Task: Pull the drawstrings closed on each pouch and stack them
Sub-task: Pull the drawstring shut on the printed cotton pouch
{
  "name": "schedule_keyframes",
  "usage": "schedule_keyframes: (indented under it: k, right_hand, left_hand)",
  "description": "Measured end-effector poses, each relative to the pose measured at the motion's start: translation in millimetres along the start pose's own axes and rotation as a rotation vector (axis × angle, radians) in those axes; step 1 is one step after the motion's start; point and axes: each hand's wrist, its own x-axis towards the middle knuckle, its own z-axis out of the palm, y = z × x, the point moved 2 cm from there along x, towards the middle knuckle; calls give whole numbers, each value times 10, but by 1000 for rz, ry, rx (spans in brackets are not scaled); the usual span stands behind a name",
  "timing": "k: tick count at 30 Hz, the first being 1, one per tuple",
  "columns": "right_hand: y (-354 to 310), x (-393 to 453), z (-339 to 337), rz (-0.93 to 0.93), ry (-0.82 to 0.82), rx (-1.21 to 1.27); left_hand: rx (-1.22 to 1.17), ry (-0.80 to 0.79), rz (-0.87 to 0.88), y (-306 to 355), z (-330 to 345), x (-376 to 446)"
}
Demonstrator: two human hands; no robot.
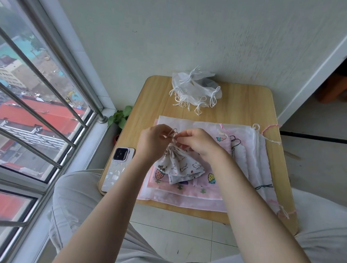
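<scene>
Head view: both forearms reach forward over the near edge of the desk [255, 107], a small wooden top with rounded corners. The left hand [153, 143] is raised above the middle of the desk, back of the hand toward the camera, its fingers curled and pinching the cord [174, 133] of the cat pouch [180, 164]. The right hand [200, 143] meets it from the other side, wrist bent, fingertips pinching the same cord just beside the left fingers. The cord shows as small loops between the two hands. The cat pouch hangs below them, its neck gathered tight, its body fanning out toward the near edge and touching the flat pouches [185, 193] under it. That layered heap of pink and white pouches, some printed with strawberries, covers the middle and right side of the desk. Loose cords trail at its right edge. A pile of white sheer pouches [196, 88] sits at the far edge, cords dangling. A phone [117, 168] lies face down at the near left corner, overhanging the edge. No writing is legible anywhere.
</scene>
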Motion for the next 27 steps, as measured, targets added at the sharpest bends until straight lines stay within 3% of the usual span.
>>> schedule_keyframes:
  k: [4, 9, 12, 15, 18, 22, 27]
  right_hand:
    - [102, 47, 43, 70, -22, 89]
    - [153, -12, 41, 86, -146, 263]
    - [162, 4, 52, 80, -93, 181]
    - [159, 26, 92, 66, -45, 162]
    - [145, 11, 127, 27, 9, 81]
    - [108, -7, 40, -25, 216, -147]
    - [136, 47, 10, -57, 269, -257]
  left_hand:
    - [-111, 80, -11, -18, 109, -80]
    - [-519, 36, -367, -73, 176, -138]
    - [-713, -43, -459, -46, 162, -176]
    - [-759, -108, -445, -17, 156, -181]
    - [-732, -68, -472, -5, 166, -159]
    - [-865, -62, -514, -28, 182, -167]
    - [-930, -82, -526, -43, 216, -180]
